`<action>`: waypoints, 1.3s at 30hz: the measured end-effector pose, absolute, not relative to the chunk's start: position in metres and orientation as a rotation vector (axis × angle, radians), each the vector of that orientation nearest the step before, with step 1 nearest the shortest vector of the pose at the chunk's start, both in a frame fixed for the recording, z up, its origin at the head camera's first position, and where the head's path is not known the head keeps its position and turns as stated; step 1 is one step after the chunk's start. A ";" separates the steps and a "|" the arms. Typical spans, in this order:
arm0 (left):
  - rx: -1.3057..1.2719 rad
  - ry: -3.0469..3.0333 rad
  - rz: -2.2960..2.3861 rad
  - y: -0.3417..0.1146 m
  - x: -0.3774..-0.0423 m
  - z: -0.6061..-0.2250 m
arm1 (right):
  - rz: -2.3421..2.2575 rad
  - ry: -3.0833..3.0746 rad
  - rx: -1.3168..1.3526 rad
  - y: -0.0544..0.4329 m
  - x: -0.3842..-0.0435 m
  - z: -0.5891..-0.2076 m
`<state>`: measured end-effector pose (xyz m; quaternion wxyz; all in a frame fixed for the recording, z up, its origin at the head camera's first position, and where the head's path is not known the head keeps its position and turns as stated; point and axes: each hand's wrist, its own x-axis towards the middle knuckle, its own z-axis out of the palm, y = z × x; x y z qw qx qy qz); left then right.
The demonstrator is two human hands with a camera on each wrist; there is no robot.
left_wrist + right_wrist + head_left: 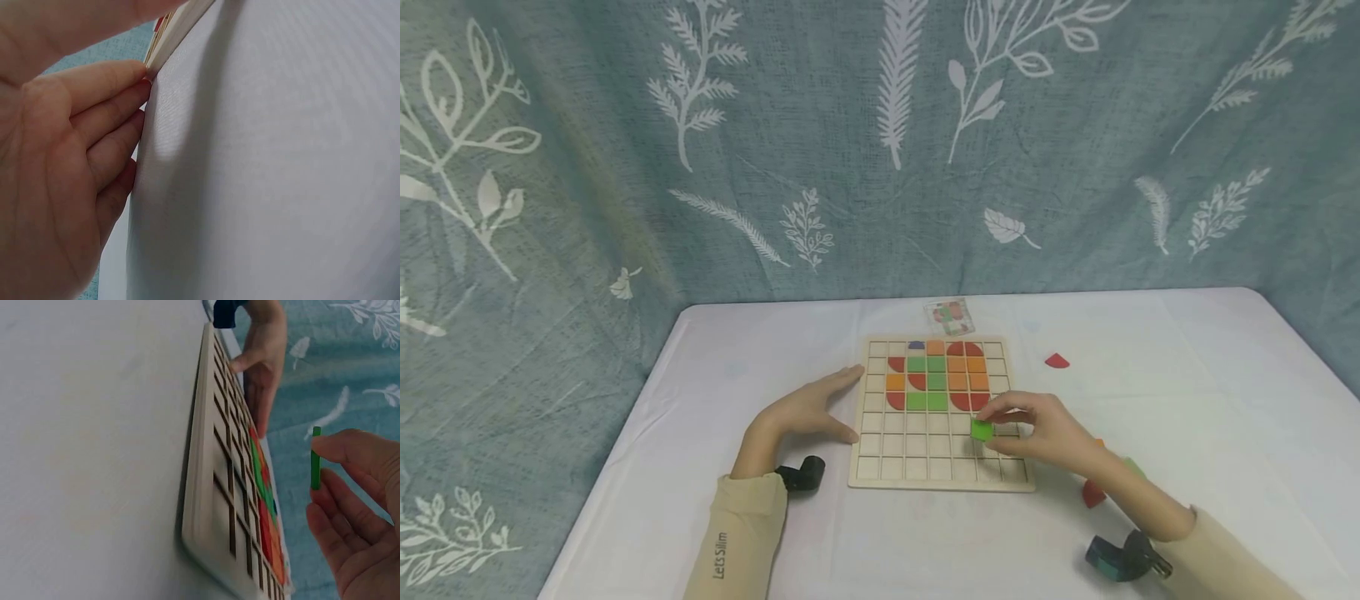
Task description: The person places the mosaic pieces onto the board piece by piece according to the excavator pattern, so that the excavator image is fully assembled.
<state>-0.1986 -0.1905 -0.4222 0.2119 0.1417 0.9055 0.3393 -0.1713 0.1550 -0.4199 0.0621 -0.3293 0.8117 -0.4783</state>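
Note:
A wooden grid board (887, 471) lies on the table, its upper rows partly filled with red, orange and green pieces and one dark blue piece. My right hand (1037, 429) is over the board's right side and pinches a green square tile (981, 429) between thumb and fingers. In the right wrist view the thin green tile (315, 458) appears edge-on, apart from the board. My left hand (808, 408) rests at the board's left edge, fingers fairly straight, with fingertips and thumb touching its side. The left wrist view shows those fingers (112, 119) against the board's edge.
A small pattern card (949, 317) lies behind the board. A red quarter-round piece (1057, 361) sits to the right. More loose pieces, including a red one (1093, 493), lie partly hidden beneath my right forearm. A patterned curtain (850, 150) hangs behind the white table (925, 542).

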 end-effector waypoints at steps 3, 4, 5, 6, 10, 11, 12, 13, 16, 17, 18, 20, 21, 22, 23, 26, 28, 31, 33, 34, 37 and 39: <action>0.400 2.522 0.932 -0.190 -0.198 -0.422 | -1.460 2.437 -0.977 0.141 -0.175 -0.421; 0.405 2.523 0.932 -0.190 -0.198 -0.422 | -1.461 2.432 -0.973 0.136 -0.177 -0.421; 0.403 2.523 0.932 -0.190 -0.198 -0.422 | -1.453 2.432 -0.971 0.132 -0.178 -0.421; 0.407 2.524 0.930 -0.190 -0.198 -0.422 | -1.445 2.432 -0.970 0.127 -0.179 -0.421; 0.424 2.522 0.935 -0.190 -0.198 -0.423 | -1.426 2.421 -0.976 0.110 -0.184 -0.422; 0.422 2.520 0.936 -0.190 -0.198 -0.423 | -1.424 2.418 -0.984 0.105 -0.185 -0.423; 0.426 2.521 0.935 -0.190 -0.198 -0.423 | -1.429 2.411 -0.987 0.101 -0.185 -0.424; 0.432 2.521 0.932 -0.190 -0.199 -0.424 | -1.427 2.408 -0.990 0.098 -0.186 -0.425; 0.434 2.522 0.922 -0.190 -0.199 -0.425 | -1.407 2.416 -1.033 0.088 -0.188 -0.429; 0.431 2.524 0.917 -0.190 -0.199 -0.425 | -1.392 2.427 -1.045 0.086 -0.189 -0.430; 0.428 2.526 0.913 -0.189 -0.199 -0.425 | -1.377 2.435 -1.055 0.083 -0.189 -0.431; 0.434 2.530 0.907 -0.189 -0.199 -0.425 | -1.336 2.470 -1.083 0.079 -0.191 -0.433; 0.428 2.527 0.909 -0.189 -0.199 -0.424 | -1.319 2.485 -1.094 0.077 -0.191 -0.433; 0.419 2.525 0.910 -0.189 -0.200 -0.424 | -1.301 2.500 -1.095 0.076 -0.192 -0.434; 0.417 2.524 0.913 -0.189 -0.200 -0.424 | -1.290 2.509 -1.092 0.075 -0.193 -0.435; 0.413 2.517 0.924 -0.189 -0.200 -0.424 | -1.267 2.531 -1.086 0.073 -0.194 -0.436; 0.418 2.520 0.923 -0.189 -0.201 -0.425 | -1.264 2.532 -1.075 0.072 -0.195 -0.437; 0.434 2.526 0.924 -0.190 -0.201 -0.425 | -1.264 2.528 -1.083 0.071 -0.195 -0.437; 0.435 2.526 0.926 -0.191 -0.200 -0.424 | -1.263 2.524 -1.089 0.071 -0.195 -0.437; 0.435 2.525 0.926 -0.191 -0.200 -0.424 | -1.265 2.519 -1.093 0.071 -0.195 -0.437; 0.428 2.522 0.927 -0.191 -0.200 -0.423 | -1.257 2.518 -1.108 0.071 -0.195 -0.437; 0.426 2.522 0.922 -0.191 -0.200 -0.423 | -1.249 2.518 -1.112 0.070 -0.195 -0.437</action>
